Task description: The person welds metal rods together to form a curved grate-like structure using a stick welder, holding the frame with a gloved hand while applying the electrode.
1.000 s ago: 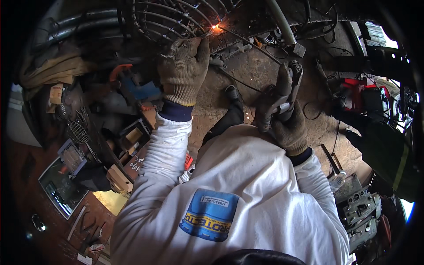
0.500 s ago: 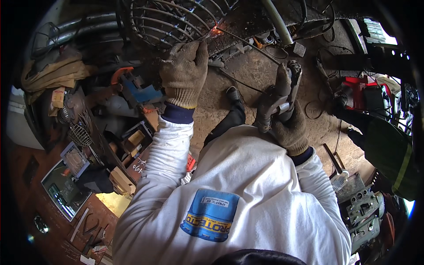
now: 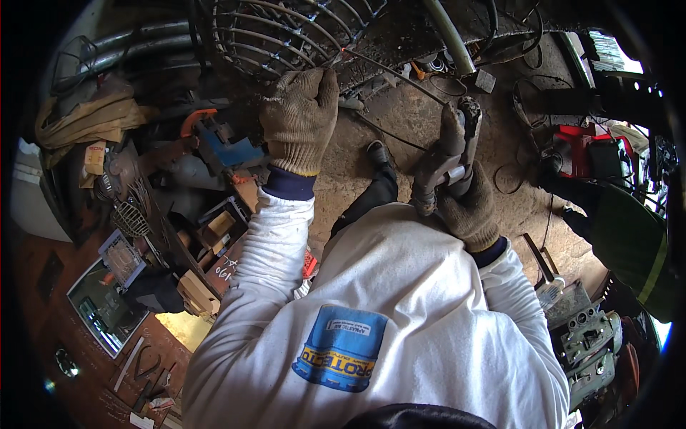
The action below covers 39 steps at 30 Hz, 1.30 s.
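A curved metal grille (image 3: 282,32) of bent rods stands at the top of the view. My left hand (image 3: 300,111), in a brown knitted glove, is closed at its lower edge; what its fingers hold is hidden. Gloved the same way, my right hand (image 3: 469,211) grips a welding electrode holder (image 3: 444,161). From the holder's jaws a thin welding rod (image 3: 400,75) slants up and left to the grille, where its tip shows a small red glow. Whether the tip touches the grille I cannot tell.
A metal pipe (image 3: 450,36) and cables lie at the upper right. On the left, a bench holds a blue-and-orange tool (image 3: 229,146), boxes and wire pieces. Another person's dark green clothing (image 3: 622,243) shows at right, near a red crate (image 3: 575,150) and a grey machine (image 3: 589,343).
The bright orange glow with sparks at the rod's tip has shrunk to a small red point. My right hand and the holder have shifted slightly left; my left hand has barely moved.
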### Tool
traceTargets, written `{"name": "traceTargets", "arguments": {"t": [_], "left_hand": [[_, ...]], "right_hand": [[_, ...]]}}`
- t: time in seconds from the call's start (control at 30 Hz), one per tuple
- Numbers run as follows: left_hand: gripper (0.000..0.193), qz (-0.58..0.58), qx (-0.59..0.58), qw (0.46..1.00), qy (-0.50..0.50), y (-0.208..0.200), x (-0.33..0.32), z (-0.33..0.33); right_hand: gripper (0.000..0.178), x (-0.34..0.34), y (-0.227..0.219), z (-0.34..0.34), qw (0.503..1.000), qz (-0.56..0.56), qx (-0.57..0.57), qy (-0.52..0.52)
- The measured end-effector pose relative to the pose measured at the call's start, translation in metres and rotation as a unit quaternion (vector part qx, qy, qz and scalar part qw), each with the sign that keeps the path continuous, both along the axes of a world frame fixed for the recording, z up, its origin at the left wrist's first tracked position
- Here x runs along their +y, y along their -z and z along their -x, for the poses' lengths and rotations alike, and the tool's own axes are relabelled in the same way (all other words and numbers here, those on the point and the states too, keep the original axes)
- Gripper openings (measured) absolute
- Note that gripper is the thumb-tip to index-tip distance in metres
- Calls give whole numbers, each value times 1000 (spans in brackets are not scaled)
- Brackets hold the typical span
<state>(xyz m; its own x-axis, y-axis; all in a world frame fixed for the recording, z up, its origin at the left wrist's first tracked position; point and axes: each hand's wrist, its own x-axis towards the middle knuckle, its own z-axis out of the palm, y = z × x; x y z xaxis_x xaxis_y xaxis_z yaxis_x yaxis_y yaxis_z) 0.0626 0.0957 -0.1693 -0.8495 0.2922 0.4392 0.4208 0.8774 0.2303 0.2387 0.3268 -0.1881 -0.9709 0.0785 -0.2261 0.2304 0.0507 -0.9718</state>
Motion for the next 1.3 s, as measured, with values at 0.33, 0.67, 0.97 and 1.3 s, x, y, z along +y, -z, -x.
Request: {"name": "traceTargets", "arguments": {"t": [0.33, 0.67, 0.97, 1.3], "left_hand": [[13, -2, -13, 1000, 0, -1, -1, 0], [12, 9, 0, 1000, 0, 0, 0, 1], [19, 172, 110, 978, 28, 10, -12, -4], [9, -37, 8, 999, 20, 0, 2, 1]], "right_hand": [[50, -3, -2, 1, 1000, 8, -13, 8], [49, -2, 0, 2, 1000, -6, 7, -5], [39, -4, 5, 14, 983, 160, 37, -78], [48, -9, 1, 1, 997, 56, 14, 56]]}}
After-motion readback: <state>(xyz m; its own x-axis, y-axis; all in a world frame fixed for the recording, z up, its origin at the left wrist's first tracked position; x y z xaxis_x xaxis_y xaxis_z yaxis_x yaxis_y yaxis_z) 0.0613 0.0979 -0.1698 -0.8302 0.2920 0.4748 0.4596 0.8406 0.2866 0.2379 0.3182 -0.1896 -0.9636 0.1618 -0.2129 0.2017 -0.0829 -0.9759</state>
